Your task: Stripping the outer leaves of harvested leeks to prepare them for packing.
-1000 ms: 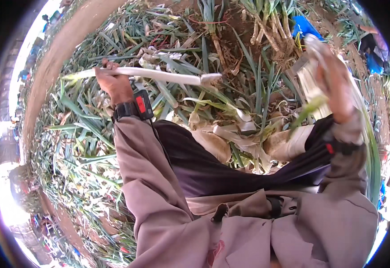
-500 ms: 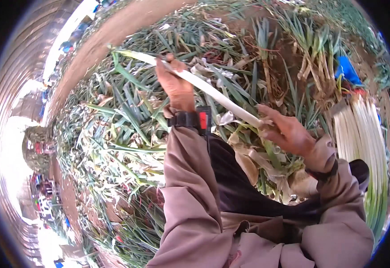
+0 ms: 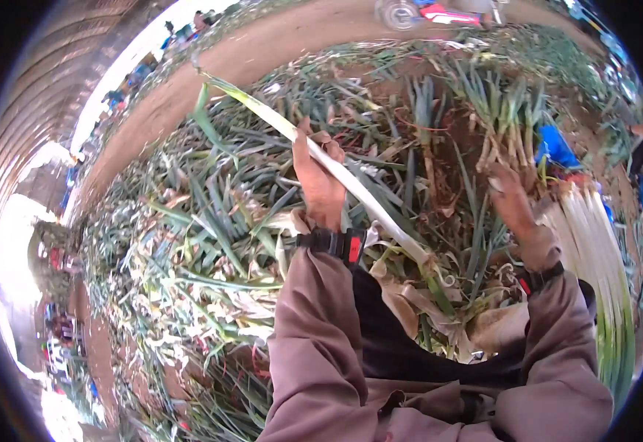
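A long green onion (image 3: 380, 210) with a white stem slants across the view, its root end low and its peeled green leaf end up at the left. Wrapped around the upper part of its stem is my left hand (image 3: 320, 180). My right hand (image 3: 511, 199) is off that stalk, beside the roots of several unpeeled onions (image 3: 509, 121) standing upright. Its fingers look blurred and partly bent, and whether they touch those roots is unclear. To the right of my right forearm lies a bundle of cleaned onions (image 3: 586, 236), white ends up.
Stripped leaves (image 3: 211, 214) heap up across the ground on the left and ahead. A blue sheet or bag (image 3: 555, 147) lies near the bundle's white ends. Beyond the heap runs a dirt path (image 3: 262, 44) with a red wheeled vehicle (image 3: 446, 13) on it.
My right hand has left the stalk's root end and moved right and forward to the upright onions. My left hand still holds the stalk. The view has shifted, bringing the vehicle into sight.
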`<state>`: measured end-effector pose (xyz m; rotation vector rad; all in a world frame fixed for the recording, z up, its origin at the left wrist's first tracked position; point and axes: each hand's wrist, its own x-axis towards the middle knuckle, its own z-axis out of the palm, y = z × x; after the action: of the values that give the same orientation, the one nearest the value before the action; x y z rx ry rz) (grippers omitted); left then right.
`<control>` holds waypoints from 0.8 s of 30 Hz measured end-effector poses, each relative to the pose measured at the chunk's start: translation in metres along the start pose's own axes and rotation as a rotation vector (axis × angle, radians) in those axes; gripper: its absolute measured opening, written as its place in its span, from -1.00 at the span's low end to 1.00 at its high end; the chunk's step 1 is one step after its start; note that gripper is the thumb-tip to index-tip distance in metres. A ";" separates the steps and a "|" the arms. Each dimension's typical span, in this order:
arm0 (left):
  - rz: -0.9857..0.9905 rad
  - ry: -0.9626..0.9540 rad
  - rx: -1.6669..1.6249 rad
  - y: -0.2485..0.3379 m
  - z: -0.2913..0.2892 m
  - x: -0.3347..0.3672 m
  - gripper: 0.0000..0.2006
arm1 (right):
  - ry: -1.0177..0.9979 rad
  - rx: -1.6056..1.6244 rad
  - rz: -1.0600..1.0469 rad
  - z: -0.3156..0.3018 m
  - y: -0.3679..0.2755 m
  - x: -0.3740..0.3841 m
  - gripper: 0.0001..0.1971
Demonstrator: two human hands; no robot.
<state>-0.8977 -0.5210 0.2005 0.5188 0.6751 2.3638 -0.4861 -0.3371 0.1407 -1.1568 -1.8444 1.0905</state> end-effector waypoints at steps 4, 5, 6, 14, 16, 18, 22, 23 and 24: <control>-0.152 0.003 0.032 -0.045 0.048 -0.034 -0.51 | -0.179 -0.261 -0.326 0.016 -0.122 0.001 -0.67; -0.194 0.018 0.088 -0.061 0.052 -0.048 -0.49 | -0.190 -0.241 -0.395 0.025 -0.138 0.009 -0.65; -0.229 -0.029 0.032 -0.084 0.063 -0.058 -0.48 | -0.129 -0.101 -0.650 0.030 -0.136 0.027 -0.67; -0.525 -0.342 0.133 -0.126 0.090 -0.121 -0.14 | -0.451 0.427 -0.203 0.048 -0.202 0.083 -0.48; -0.564 -0.416 0.128 -0.146 0.101 -0.131 -0.08 | -0.511 0.599 -0.172 0.042 -0.185 0.101 -0.50; -0.549 -0.444 0.151 -0.145 0.100 -0.134 -0.04 | -0.442 0.577 -0.200 0.047 -0.176 0.094 -0.49; -0.553 -0.369 0.195 -0.145 0.105 -0.129 0.05 | -0.404 0.636 -0.261 0.044 -0.161 0.087 -0.59; -0.566 -0.352 0.205 -0.146 0.107 -0.129 0.05 | -0.391 0.633 -0.289 0.043 -0.160 0.087 -0.60; -0.580 -0.335 0.215 -0.148 0.110 -0.129 0.04 | -0.393 0.634 -0.299 0.042 -0.159 0.088 -0.64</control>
<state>-0.6807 -0.4682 0.1768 0.6846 0.7971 1.6289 -0.6088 -0.3074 0.2783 -0.3057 -1.6728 1.6362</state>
